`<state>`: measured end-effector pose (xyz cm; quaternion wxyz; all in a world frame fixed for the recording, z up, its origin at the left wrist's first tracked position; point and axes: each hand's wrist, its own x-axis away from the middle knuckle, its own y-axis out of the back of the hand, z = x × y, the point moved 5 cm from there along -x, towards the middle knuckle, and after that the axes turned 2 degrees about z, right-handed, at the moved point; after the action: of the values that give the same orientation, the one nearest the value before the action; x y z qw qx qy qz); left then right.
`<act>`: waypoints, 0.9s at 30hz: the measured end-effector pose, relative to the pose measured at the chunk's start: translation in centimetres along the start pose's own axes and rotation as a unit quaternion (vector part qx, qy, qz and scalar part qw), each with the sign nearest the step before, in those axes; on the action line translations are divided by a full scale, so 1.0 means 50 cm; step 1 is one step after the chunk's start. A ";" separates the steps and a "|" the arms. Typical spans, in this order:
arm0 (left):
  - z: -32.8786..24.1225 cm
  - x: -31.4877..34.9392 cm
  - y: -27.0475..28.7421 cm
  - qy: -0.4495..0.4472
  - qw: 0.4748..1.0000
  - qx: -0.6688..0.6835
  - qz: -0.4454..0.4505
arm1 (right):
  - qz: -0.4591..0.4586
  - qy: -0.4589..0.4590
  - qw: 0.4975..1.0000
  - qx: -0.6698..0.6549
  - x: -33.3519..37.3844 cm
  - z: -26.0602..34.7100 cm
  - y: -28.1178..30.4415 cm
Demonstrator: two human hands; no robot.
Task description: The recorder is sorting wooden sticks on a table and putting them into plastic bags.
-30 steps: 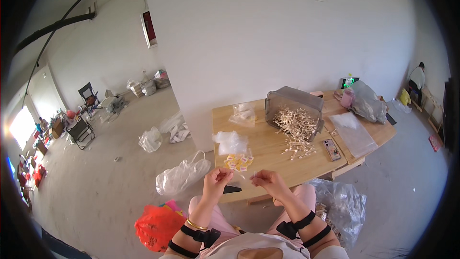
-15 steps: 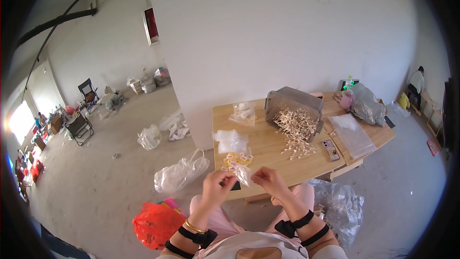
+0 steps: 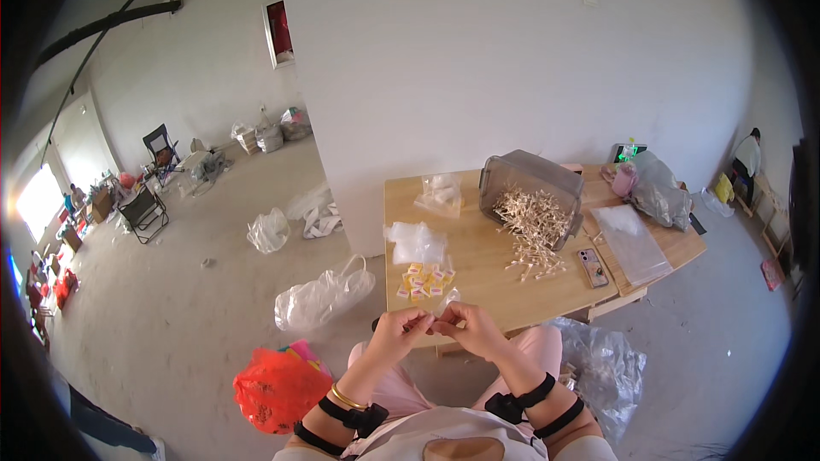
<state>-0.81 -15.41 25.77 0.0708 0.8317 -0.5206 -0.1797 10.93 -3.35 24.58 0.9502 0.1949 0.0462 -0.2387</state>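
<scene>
At the table's front edge my left hand (image 3: 401,331) and my right hand (image 3: 469,329) meet, fingertips pinched together on a small clear plastic bag (image 3: 451,296). Only a corner of the bag shows beyond my right fingers, so its contents cannot be made out. Just past my hands lies a group of small yellow-and-white cards (image 3: 420,283). Behind them rests a stack of clear plastic bags (image 3: 415,243). Cotton swabs (image 3: 534,220) spill onto the wooden table (image 3: 478,277) from a grey plastic bin (image 3: 531,172) tipped on its side.
A phone (image 3: 591,267) and a flat clear bag (image 3: 632,243) lie on the table's right part, near a grey plastic bag (image 3: 659,192). A red bag (image 3: 275,390) and a white bag (image 3: 325,299) are on the floor to my left. A person (image 3: 747,158) stands far right.
My hands have come together from either side of the clear bag, and most of it is now hidden behind my fingers. The view has shifted slightly.
</scene>
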 end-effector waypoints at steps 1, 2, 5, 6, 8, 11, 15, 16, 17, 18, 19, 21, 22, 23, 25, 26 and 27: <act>0.006 0.002 0.002 -0.007 1.000 0.002 0.011 | 0.011 -0.028 1.000 -0.005 0.000 -0.009 -0.004; 0.010 0.004 0.002 -0.014 1.000 0.004 0.022 | 0.014 -0.030 0.999 -0.004 -0.002 -0.020 -0.008; 0.001 0.001 -0.007 -0.019 1.000 -0.013 0.012 | 0.007 0.013 0.999 -0.028 -0.001 -0.047 -0.009; 0.005 0.003 -0.006 -0.018 1.000 -0.011 0.011 | 0.006 0.024 0.999 -0.035 -0.003 -0.049 -0.012; 0.011 0.004 -0.002 -0.032 0.998 -0.056 -0.007 | 0.004 0.034 0.999 -0.040 -0.002 -0.048 -0.014; 0.030 0.005 0.003 -0.048 0.995 -0.077 -0.032 | 0.016 -0.043 0.996 -0.077 0.001 -0.040 -0.015; 0.027 0.009 0.020 0.018 0.986 -0.163 -0.043 | -0.039 -0.004 0.999 -0.021 0.002 -0.036 0.002; 0.020 0.009 0.028 -0.028 0.973 -0.223 -0.053 | -0.083 0.020 0.996 -0.006 0.002 -0.030 0.011; 0.011 0.010 0.031 -0.074 0.955 -0.282 -0.062 | -0.082 0.020 0.996 -0.006 0.001 -0.027 0.014; 0.001 0.009 0.031 -0.072 0.955 -0.282 -0.064 | -0.068 -0.003 0.998 -0.016 -0.001 -0.026 0.016; -0.035 0.013 0.025 -0.153 0.944 -0.278 -0.094 | -0.055 -0.027 0.998 -0.025 -0.001 -0.028 0.016; -0.076 0.021 0.013 -0.231 0.926 -0.272 -0.124 | -0.038 -0.023 0.999 -0.017 0.001 -0.017 0.009; -0.085 0.021 0.000 -0.241 0.915 -0.310 -0.098 | -0.022 -0.018 1.000 -0.008 0.001 -0.014 0.004; -0.088 0.020 -0.013 -0.249 0.902 -0.346 -0.071 | -0.020 -0.019 1.000 -0.007 0.000 -0.022 -0.002; -0.063 0.021 -0.022 -0.242 0.916 -0.312 -0.072 | -0.006 -0.014 0.996 -0.084 -0.003 -0.033 -0.017; -0.052 0.021 -0.023 -0.236 0.929 -0.277 -0.071 | -0.005 -0.014 0.996 -0.083 -0.003 -0.035 -0.020; -0.054 0.022 -0.022 -0.235 0.929 -0.275 -0.071 | -0.012 -0.020 0.995 -0.094 -0.002 -0.030 -0.018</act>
<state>1.54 -16.11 27.70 0.1595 0.7483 -0.3918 -0.5111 10.43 -3.45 22.90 0.9621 0.0998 0.0517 -0.2485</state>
